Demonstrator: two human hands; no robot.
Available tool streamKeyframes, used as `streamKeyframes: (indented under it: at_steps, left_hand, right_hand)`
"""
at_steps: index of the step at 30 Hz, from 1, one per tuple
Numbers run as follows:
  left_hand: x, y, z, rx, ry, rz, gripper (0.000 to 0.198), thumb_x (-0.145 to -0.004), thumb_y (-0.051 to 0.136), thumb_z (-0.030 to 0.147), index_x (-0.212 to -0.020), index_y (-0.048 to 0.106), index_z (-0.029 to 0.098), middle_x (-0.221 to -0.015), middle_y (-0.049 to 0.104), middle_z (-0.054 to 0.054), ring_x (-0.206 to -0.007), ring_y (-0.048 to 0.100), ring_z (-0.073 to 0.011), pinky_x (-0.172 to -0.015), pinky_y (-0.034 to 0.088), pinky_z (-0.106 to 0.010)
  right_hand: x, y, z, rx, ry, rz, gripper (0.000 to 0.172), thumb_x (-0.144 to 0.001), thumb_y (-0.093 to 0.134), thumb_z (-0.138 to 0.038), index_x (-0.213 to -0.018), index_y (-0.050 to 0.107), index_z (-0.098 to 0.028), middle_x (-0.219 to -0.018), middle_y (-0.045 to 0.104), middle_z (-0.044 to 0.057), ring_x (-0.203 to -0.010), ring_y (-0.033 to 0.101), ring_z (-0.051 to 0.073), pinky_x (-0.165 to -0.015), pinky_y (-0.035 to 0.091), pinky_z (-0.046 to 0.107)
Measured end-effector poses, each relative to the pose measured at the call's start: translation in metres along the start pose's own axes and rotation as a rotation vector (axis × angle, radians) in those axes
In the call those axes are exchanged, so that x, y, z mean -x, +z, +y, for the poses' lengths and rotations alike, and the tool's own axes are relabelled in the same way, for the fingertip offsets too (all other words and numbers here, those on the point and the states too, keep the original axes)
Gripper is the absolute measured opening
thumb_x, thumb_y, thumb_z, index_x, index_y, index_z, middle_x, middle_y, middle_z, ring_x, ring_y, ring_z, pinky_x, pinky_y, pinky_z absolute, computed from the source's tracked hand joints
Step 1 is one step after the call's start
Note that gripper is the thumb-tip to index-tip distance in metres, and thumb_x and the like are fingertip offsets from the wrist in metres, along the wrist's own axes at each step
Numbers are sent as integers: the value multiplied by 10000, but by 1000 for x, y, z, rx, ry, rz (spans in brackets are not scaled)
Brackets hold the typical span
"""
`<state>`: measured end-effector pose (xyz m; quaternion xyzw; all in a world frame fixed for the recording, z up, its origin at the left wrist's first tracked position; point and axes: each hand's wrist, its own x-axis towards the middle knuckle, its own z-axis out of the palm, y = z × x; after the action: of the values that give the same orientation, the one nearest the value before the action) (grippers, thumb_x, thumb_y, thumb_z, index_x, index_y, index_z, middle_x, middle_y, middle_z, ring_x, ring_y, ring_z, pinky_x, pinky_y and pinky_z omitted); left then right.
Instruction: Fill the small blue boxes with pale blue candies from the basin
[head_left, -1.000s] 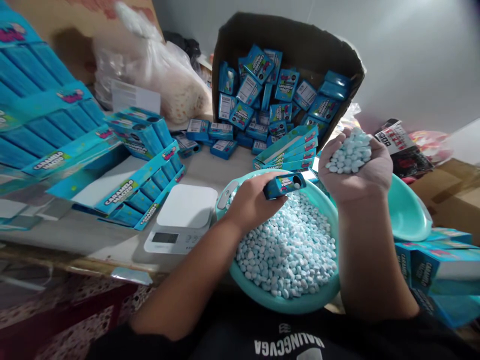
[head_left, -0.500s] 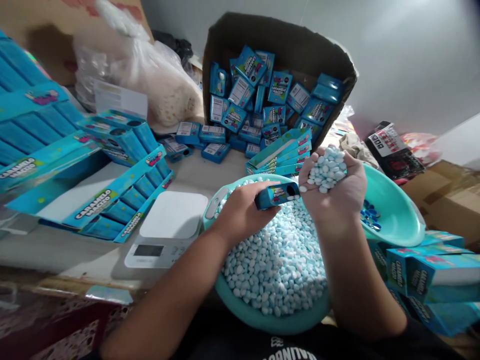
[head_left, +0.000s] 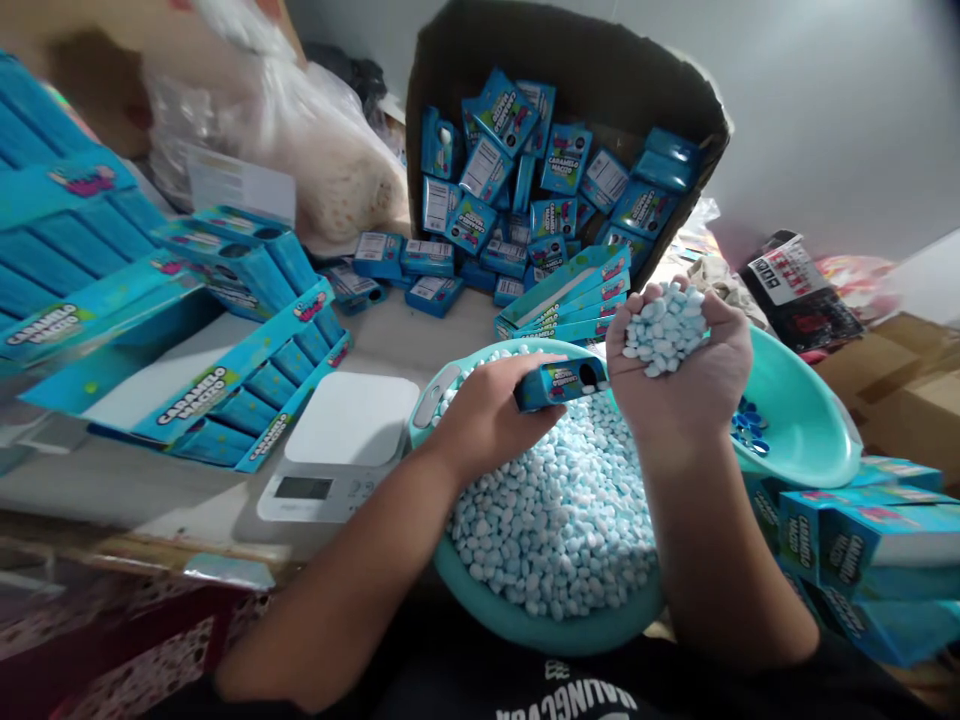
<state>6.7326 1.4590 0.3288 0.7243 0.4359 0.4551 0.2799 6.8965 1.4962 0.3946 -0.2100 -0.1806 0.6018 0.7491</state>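
Observation:
My left hand (head_left: 491,410) is closed round a small blue candy box (head_left: 551,386), tilted so that its round dark opening faces right. A few pale candies sit at that opening. Palm up, my right hand (head_left: 679,385) cups a heap of pale blue and white candies (head_left: 667,328), just right of the box. Beneath both hands is a turquoise basin (head_left: 540,640), filled with loose candies (head_left: 555,530) of the same kind.
Left of the basin lies a white digital scale (head_left: 352,418). Beyond it stands a blue display tray (head_left: 217,390) with small boxes. A cardboard carton (head_left: 637,85) at the back holds many boxes. To the right are a second turquoise basin (head_left: 817,420) and stacked display boxes (head_left: 862,550).
My right hand with its candies has shifted slightly up and to the right. The box in my left hand stays nearly in place, with candies at its opening. The view has moved a little.

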Motion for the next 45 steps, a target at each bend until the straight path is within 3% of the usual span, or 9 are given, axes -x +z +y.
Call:
streamKeyframes:
  at_steps: [24, 37, 41, 45]
  left_hand:
    - [0, -2, 4, 24, -24, -21, 411, -820, 742, 216, -1230, 717, 242, -1239, 741, -25, -1170, 689, -209, -1021, 564, -338]
    - [1, -1, 2, 29, -30, -21, 427, -819, 745, 227, -1245, 709, 238, -1238, 739, -18, -1172, 686, -200, -1032, 554, -321]
    - [2, -2, 3, 24, -28, -22, 426, -823, 744, 221, -1247, 705, 238, -1230, 741, -16, -1153, 690, -194, -1033, 551, -319]
    - [1, -2, 3, 29, -34, -29, 429, -827, 747, 223, -1252, 700, 240, -1221, 743, -12, -1136, 695, -193, -1021, 555, -320]
  right_hand:
    - [6, 9, 2, 76, -23, 53, 156, -877, 518, -306, -798, 583, -189, -758, 576, 1, -754, 596, 122, -746, 564, 260]
    - [8, 8, 3, 159, -51, 90, 237, -888, 545, -379, -736, 558, -197, -783, 601, 10, -752, 623, 127, -709, 579, 253]
    - [7, 6, 4, 134, -69, 33, 211, -858, 591, -383, -750, 557, -206, -819, 610, 6, -785, 639, 129, -754, 593, 283]
    - [8, 7, 3, 132, -81, 75, 216, -869, 567, -363, -726, 550, -202, -770, 595, -9, -779, 651, 118, -767, 597, 280]
